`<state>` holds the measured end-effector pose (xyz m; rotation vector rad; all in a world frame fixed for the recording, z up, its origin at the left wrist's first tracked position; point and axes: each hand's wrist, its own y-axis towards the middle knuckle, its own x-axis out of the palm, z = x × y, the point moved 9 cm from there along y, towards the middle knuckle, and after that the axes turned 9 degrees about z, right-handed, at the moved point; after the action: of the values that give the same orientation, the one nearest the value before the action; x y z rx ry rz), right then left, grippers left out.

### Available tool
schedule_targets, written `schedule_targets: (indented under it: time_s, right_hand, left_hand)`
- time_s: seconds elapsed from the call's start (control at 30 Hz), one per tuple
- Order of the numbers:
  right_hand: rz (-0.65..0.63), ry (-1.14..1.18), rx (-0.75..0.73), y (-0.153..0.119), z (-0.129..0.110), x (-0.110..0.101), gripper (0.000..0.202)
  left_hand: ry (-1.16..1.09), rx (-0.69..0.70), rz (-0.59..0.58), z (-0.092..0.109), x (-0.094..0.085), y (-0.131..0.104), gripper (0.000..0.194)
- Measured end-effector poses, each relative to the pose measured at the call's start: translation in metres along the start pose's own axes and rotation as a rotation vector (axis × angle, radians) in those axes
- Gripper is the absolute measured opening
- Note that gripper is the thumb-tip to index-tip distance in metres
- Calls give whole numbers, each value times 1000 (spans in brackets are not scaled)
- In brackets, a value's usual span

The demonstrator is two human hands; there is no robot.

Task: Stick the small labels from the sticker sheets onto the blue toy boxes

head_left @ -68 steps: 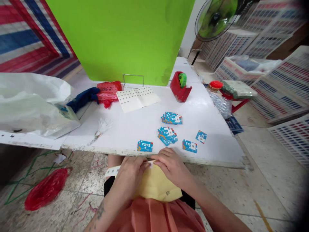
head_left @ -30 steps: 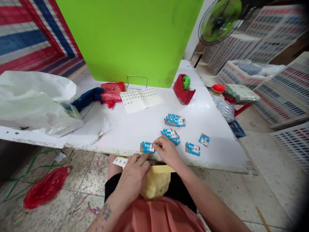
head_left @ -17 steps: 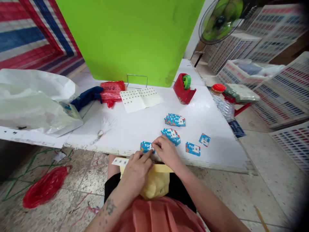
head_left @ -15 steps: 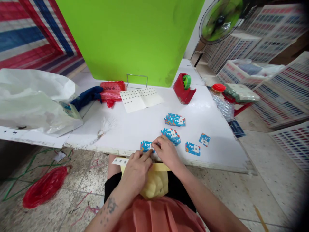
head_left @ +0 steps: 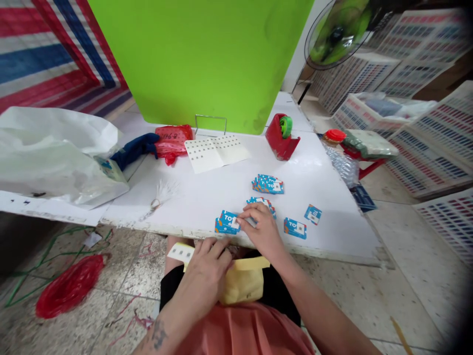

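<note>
My right hand [head_left: 260, 228] pinches the right end of a blue printed card [head_left: 227, 218] at the table's front edge. That card is slightly raised and overlaps another blue card [head_left: 218, 227]. A small white sticker shows beside the fingertips. My left hand [head_left: 211, 261] is closed over a strip of white stickers [head_left: 180, 252] just below the edge; its fingertips are partly hidden. Yellowish backing paper [head_left: 244, 283] hangs over my lap. Behind my right hand lies a partly covered fan of cards [head_left: 272, 206], with another pile of cards [head_left: 268, 184] farther back.
Two single cards lie right, the nearer card [head_left: 295, 228] beside my right forearm. Behind are a red tape dispenser [head_left: 281, 140], a sticker sheet [head_left: 218, 153] and a red packet [head_left: 173, 139]. A white bag [head_left: 55, 158] and white ties [head_left: 160, 192] lie left.
My left hand has drawn back from the card to below the table edge with the sticker strip. My right hand has opened out slightly, and the card has shifted and tilted over another.
</note>
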<state>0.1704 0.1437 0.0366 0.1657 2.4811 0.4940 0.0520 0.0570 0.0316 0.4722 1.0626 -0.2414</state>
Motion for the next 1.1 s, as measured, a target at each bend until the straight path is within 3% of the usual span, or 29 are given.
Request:
schedule_targets:
  time_s: [0.2,0.47,0.57,0.63,0.83,0.93,1.03,1.1]
  right_hand:
    - [-143,245,315,-4,29,14,12]
    - [-211,466,446,-9,38,24,29]
    - [-195,432,432,-8,40,16,17]
    - [-164,345,415,-6,45,0,18]
    - [-56,-146,356,-6,89,-85,30]
    - [-33,-334,276,-9,110,-111,30]
    - [95,-495,36,-10,87,-117,28]
    - [84,-456,-98,-16,53,-99,25]
  left_hand:
    - [-47,-14,-13,1,1,2,11]
    - [-34,-73,-162,0,7,3,14]
    - [-2,-81,-204,-1,9,1,15]
    - [1,-78,-198,-2,8,1,16]
    - [-57,-86,-134,-11,7,1,17]
    - [-83,-64,-105,-10,9,4,16]
    - [-62,-78,-49,-10,11,8,19]
    - [-47,-97,-9,-11,11,11,20]
